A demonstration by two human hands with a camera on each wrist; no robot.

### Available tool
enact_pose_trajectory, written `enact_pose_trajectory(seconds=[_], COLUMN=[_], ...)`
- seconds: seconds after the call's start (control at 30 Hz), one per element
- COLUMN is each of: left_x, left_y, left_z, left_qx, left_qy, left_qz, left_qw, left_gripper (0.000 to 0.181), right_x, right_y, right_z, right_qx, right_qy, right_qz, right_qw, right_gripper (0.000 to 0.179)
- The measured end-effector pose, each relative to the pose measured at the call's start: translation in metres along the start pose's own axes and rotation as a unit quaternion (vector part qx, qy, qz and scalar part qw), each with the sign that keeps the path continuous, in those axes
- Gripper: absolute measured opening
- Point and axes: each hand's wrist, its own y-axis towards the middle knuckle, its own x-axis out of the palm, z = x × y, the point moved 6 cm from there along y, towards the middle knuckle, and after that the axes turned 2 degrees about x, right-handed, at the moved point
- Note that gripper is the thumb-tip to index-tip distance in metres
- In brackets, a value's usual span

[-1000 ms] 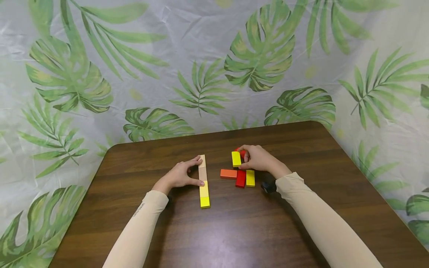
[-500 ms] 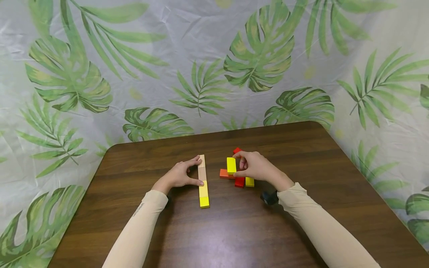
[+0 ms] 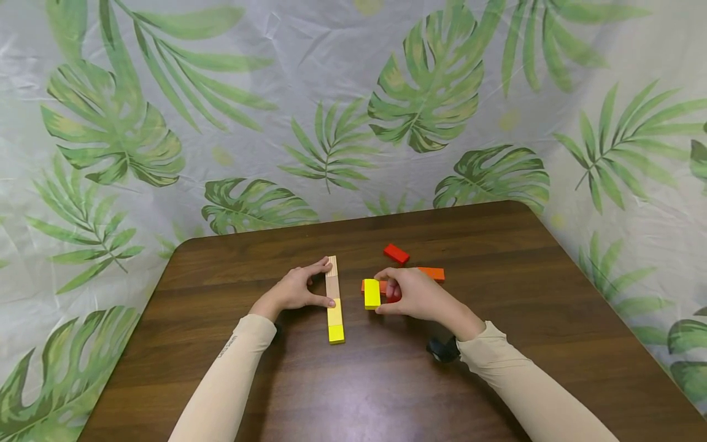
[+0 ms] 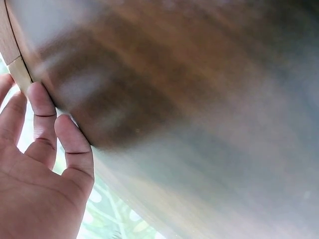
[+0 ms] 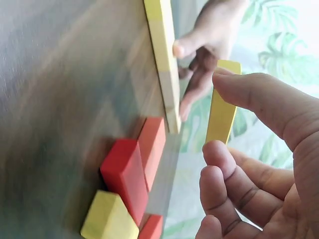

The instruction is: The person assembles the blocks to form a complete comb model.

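Note:
A straight row of small wooden blocks (image 3: 334,314) lies on the table, running from plain wood at the far end to bright yellow at the near end. My left hand (image 3: 293,287) touches the row's left side with thumb and fingertips spread along it. In my right hand (image 3: 422,294) a yellow block (image 3: 372,296) is pinched between thumb and fingertips, above the table to the right of the row. Below that hand, the right wrist view shows a red block (image 5: 127,174), an orange-red block (image 5: 152,147) and another yellow block (image 5: 108,216).
A loose red block (image 3: 396,253) lies farther back on the brown table (image 3: 469,239). An orange block (image 3: 433,274) shows partly from behind the right hand. Behind the table hangs a leaf-patterned curtain (image 3: 331,73).
The right hand has brought the yellow block toward the row and nearer to me, uncovering the red block at the back and the orange block. The left hand stays in place.

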Motion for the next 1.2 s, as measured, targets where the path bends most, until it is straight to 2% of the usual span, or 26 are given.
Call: enact_pose_trajectory(seconds=[0.13,0.37,0.5,0.77,1.2], left_x=[0.000,0.000,0.000,-0.001,-0.002], left_y=[0.000,0.000,0.000,-0.001,-0.002], left_z=[0.000,0.001,0.001,0.004,0.004], left_qx=[-0.001,-0.003,-0.006,-0.006,-0.001], left_qy=[0.001,0.002,-0.001,0.000,0.000], left_qz=[0.000,-0.001,-0.001,-0.003,-0.003], left_qw=[1.0000,1.0000,1.0000,1.0000,1.0000], left_gripper=[0.096,0.097,0.097,0.096,0.095], right_x=[0.006,0.018,0.028,0.048,0.069], right_y=[-0.008,-0.023,-0.029,-0.043,-0.045], right_z=[-0.008,-0.023,-0.029,-0.044,-0.054], right_qx=[0.001,-0.029,-0.027,-0.047,-0.062], right_qy=[0.000,-0.023,-0.023,-0.030,-0.046], right_qz=[-0.007,-0.002,-0.011,-0.029,-0.040], right_qw=[1.0000,0.9993,0.9993,0.9981,0.9962], right_gripper=[0.059,0.054,0.056,0.059,0.058])
